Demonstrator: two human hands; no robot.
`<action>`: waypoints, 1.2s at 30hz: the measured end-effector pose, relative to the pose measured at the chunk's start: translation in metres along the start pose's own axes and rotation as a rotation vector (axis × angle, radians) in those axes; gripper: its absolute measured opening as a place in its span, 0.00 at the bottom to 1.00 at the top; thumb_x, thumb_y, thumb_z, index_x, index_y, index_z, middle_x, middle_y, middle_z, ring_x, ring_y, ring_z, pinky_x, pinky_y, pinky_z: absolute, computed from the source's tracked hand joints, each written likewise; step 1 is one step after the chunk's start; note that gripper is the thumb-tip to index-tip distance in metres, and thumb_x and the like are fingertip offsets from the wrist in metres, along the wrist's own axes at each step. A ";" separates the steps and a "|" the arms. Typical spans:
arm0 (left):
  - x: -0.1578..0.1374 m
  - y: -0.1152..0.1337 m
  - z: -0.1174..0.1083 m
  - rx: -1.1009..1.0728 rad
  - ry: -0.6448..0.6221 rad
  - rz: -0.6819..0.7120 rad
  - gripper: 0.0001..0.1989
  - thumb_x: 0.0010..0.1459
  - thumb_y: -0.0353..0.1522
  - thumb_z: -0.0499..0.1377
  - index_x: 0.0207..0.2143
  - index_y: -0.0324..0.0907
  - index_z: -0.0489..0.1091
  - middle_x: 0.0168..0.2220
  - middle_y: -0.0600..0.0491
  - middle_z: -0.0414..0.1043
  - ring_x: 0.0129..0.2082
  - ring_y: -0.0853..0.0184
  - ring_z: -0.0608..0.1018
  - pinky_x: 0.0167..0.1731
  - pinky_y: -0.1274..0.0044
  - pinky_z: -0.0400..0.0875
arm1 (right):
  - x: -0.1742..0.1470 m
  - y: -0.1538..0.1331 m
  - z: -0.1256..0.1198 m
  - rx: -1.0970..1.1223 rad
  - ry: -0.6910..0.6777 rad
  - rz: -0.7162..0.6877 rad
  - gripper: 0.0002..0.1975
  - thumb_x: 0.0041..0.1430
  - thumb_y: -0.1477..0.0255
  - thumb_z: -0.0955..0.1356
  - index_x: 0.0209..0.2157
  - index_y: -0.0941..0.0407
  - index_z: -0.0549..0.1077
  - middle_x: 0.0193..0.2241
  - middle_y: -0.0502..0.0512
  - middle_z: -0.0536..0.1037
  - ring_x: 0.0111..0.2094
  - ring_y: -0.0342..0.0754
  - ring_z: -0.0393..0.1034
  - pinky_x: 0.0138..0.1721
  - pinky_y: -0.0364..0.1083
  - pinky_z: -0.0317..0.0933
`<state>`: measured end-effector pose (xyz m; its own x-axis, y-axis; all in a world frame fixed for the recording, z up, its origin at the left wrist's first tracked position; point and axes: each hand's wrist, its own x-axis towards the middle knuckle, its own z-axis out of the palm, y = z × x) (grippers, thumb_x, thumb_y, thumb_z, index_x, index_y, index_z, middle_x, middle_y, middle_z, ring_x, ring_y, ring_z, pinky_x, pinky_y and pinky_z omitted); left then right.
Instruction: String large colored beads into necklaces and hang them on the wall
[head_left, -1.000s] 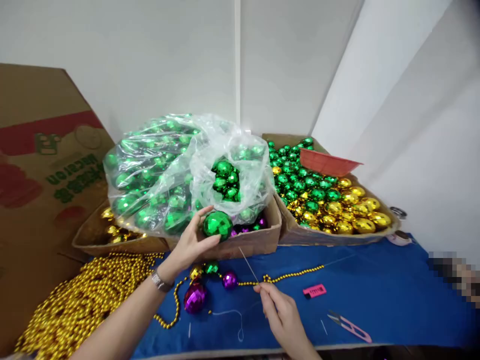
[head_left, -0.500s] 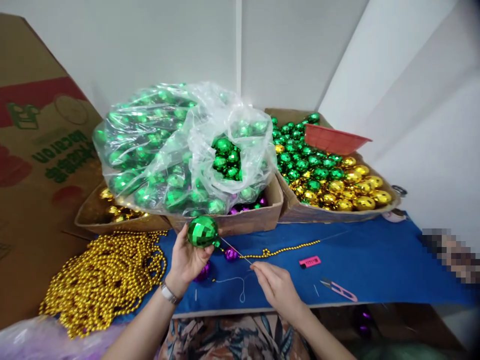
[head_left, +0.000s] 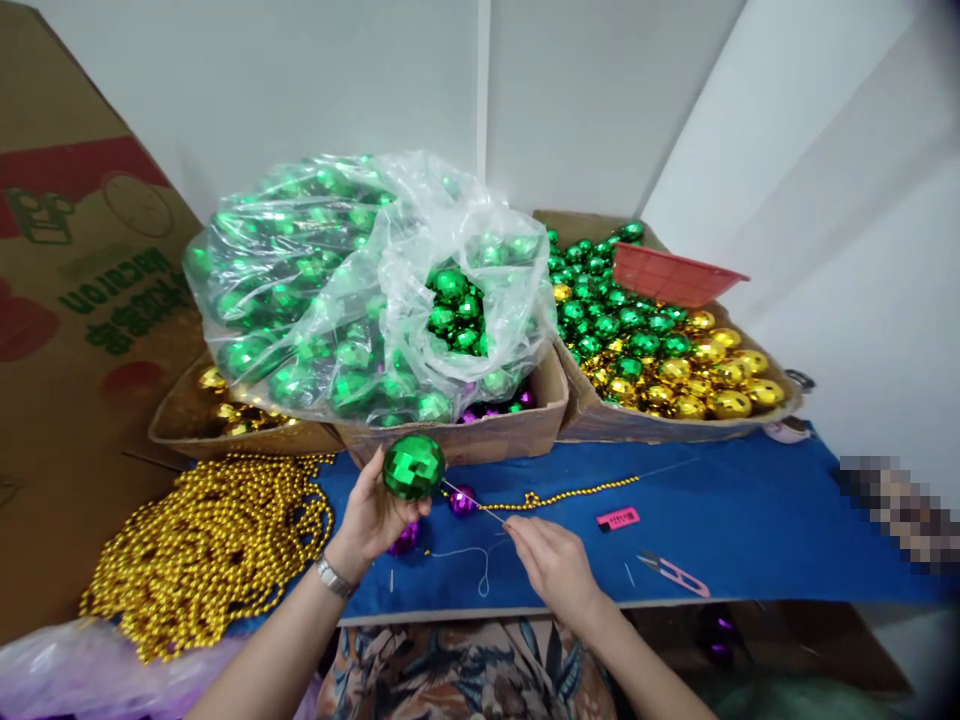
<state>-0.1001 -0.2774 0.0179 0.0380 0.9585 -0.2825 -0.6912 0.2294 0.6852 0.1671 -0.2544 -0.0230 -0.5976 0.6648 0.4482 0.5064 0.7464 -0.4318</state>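
My left hand (head_left: 379, 515) curled round shiny, faceted green ball (head_left: 414, 467), above flat blue cloth (head_left: 757, 525). My right hand (head_left: 553, 565) pinched shut on thin, straight needle (head_left: 491, 514), far end at ball's edge.

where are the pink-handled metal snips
In the head view, the snips lie at lower right on the blue table, right of the right hand, below the pink rectangular item.

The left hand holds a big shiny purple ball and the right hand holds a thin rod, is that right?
Not quite: the big shiny ball in the left hand is green, not purple, as the head view shows. The right hand does hold a thin rod.
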 end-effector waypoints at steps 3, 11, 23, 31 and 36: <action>-0.004 -0.006 0.001 0.113 -0.044 -0.004 0.26 0.56 0.48 0.58 0.47 0.36 0.68 0.30 0.44 0.77 0.23 0.60 0.79 0.18 0.79 0.72 | 0.000 -0.001 0.005 -0.052 0.010 -0.026 0.12 0.67 0.76 0.59 0.40 0.57 0.74 0.28 0.55 0.77 0.28 0.46 0.72 0.32 0.44 0.63; -0.014 -0.032 0.024 0.185 -0.123 0.038 0.32 0.58 0.46 0.58 0.61 0.49 0.54 0.49 0.42 0.69 0.39 0.54 0.78 0.28 0.70 0.77 | 0.001 -0.006 0.019 0.202 -0.001 0.052 0.11 0.68 0.75 0.58 0.40 0.56 0.71 0.33 0.54 0.78 0.33 0.45 0.74 0.35 0.42 0.66; -0.017 -0.038 0.022 0.176 -0.165 0.010 0.36 0.48 0.38 0.68 0.59 0.47 0.60 0.47 0.43 0.69 0.41 0.56 0.76 0.36 0.69 0.75 | -0.007 -0.005 0.017 0.265 -0.031 0.041 0.10 0.68 0.76 0.58 0.41 0.56 0.70 0.34 0.54 0.79 0.34 0.45 0.74 0.35 0.43 0.67; -0.015 -0.039 0.017 0.248 -0.171 0.059 0.38 0.47 0.37 0.69 0.59 0.45 0.60 0.48 0.45 0.70 0.46 0.58 0.74 0.47 0.70 0.68 | -0.009 -0.004 0.021 0.264 -0.024 0.043 0.10 0.67 0.76 0.58 0.41 0.56 0.70 0.35 0.54 0.79 0.34 0.46 0.75 0.36 0.43 0.68; -0.015 -0.039 0.015 0.248 -0.177 0.055 0.38 0.47 0.37 0.69 0.59 0.46 0.59 0.48 0.46 0.70 0.46 0.59 0.74 0.47 0.70 0.68 | -0.008 -0.005 0.020 0.250 -0.039 0.039 0.11 0.67 0.77 0.58 0.41 0.56 0.70 0.34 0.54 0.79 0.34 0.46 0.74 0.35 0.44 0.68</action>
<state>-0.0626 -0.2987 0.0053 0.1460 0.9802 -0.1339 -0.4992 0.1898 0.8454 0.1571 -0.2635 -0.0401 -0.6069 0.6875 0.3989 0.3628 0.6861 -0.6306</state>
